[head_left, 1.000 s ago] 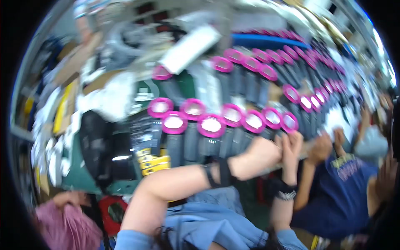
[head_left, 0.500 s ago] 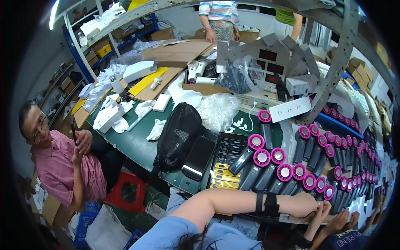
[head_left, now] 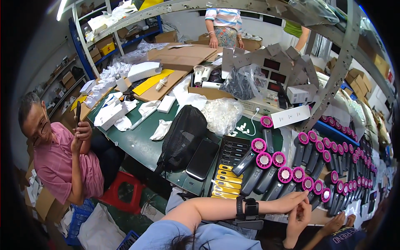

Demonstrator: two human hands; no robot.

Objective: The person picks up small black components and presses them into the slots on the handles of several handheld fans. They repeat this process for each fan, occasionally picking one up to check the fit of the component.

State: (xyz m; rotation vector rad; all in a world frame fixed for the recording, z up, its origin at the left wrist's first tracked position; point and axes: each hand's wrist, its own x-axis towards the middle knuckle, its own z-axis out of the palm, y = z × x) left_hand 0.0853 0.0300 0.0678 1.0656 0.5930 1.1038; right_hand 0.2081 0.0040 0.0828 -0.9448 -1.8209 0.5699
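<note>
My left hand (head_left: pixel 288 203) reaches across the front of the table, its wrist wearing a black strap and a boxy black band (head_left: pixel 251 207). My right hand (head_left: pixel 298 219) is raised beside it with bent fingers. The fingertips of both hands meet in a pinch; anything between them is too small to make out. Just beyond the hands lie dark handheld devices (head_left: pixel 271 191) with round pink heads and silver centres, the heads pointing away from me. Below my left wrist is a dark, long object (head_left: pixel 250 225), partly covered by the arm.
A tray (head_left: pixel 213 177) of black and yellow pieces, a black phone (head_left: pixel 202 159) and a black mesh bag (head_left: pixel 183 137) lie left of the devices. A metal post (head_left: pixel 329 79) rises behind. A seated person (head_left: pixel 71 162) holds a phone at left; another person's hands (head_left: pixel 339 223) are at right.
My left hand and forearm have drawn back to the left, and my right hand has come further into view, fingertips still together. The view has shifted slightly.
</note>
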